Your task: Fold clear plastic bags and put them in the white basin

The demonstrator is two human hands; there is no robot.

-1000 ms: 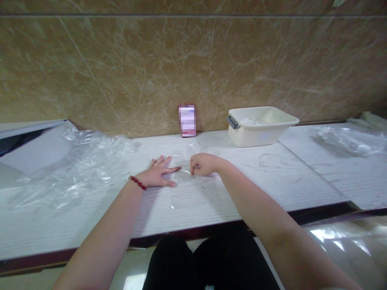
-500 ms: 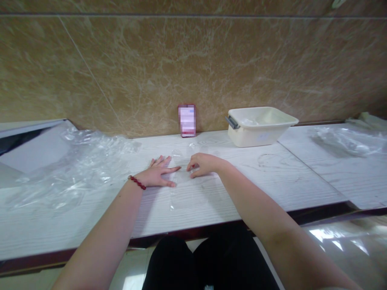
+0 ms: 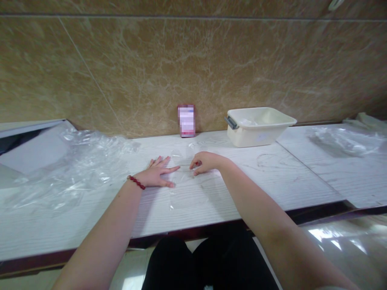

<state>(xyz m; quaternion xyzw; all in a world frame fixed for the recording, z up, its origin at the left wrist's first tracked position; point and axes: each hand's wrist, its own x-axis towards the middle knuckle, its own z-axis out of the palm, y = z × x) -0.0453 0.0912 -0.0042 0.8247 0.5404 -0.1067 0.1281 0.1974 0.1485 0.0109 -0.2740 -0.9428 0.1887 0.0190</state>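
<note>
While the left hand (image 3: pixel 159 174) lies flat, palm down and fingers spread, on the left edge of the clear bag (image 3: pixel 187 193), the right hand (image 3: pixel 205 162) rests curled on the bag's far right part, fingertips down; whether it pinches the film I cannot tell. The bag lies flat mid-counter (image 3: pixel 272 181), its long axis running from the wall toward the near edge, most of it nearer that edge than either hand. A tub (image 3: pixel 260 127) stands back right.
</note>
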